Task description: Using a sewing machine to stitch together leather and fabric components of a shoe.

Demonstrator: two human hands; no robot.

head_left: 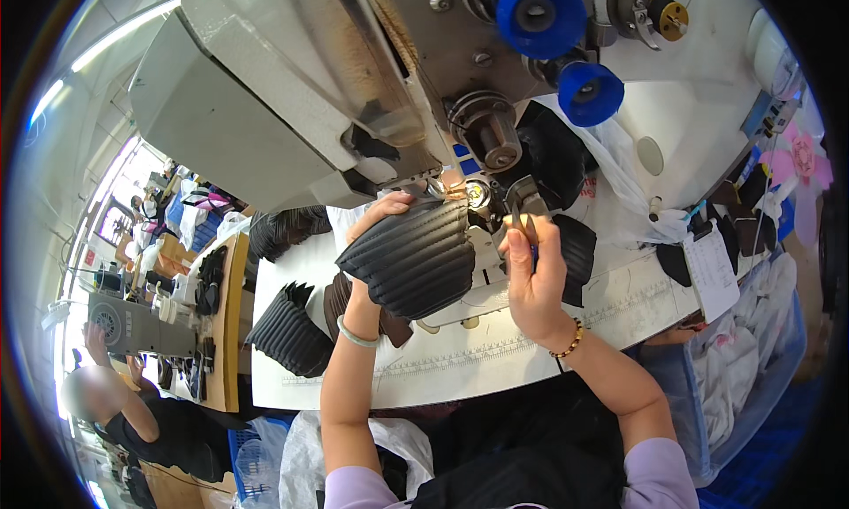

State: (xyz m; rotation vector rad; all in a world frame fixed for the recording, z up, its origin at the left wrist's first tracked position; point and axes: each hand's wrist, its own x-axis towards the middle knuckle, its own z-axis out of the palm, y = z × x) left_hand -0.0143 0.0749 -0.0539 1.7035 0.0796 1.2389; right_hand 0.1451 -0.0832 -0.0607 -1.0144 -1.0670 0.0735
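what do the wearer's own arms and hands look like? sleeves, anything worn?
Left hand: ungloved, smooth pale green bangle at the wrist. Right hand: ungloved, bracelet of dark and gold-coloured beads at the wrist. Short lilac sleeves on both sides. No cables or markings visible.

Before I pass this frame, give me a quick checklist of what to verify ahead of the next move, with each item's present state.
1. Left hand on the black ribbed piece: ok, fingers at its upper edge.
2. Right hand holding the small dark tool: ok, its tip points toward the sewing machine.
3. Held piece near the stitching area: ok, its upper right corner is there.
4. Thread cut or intact: cannot tell, too small.
5. Second ribbed piece apart from the held one: ok, it lies to the left on the white table.
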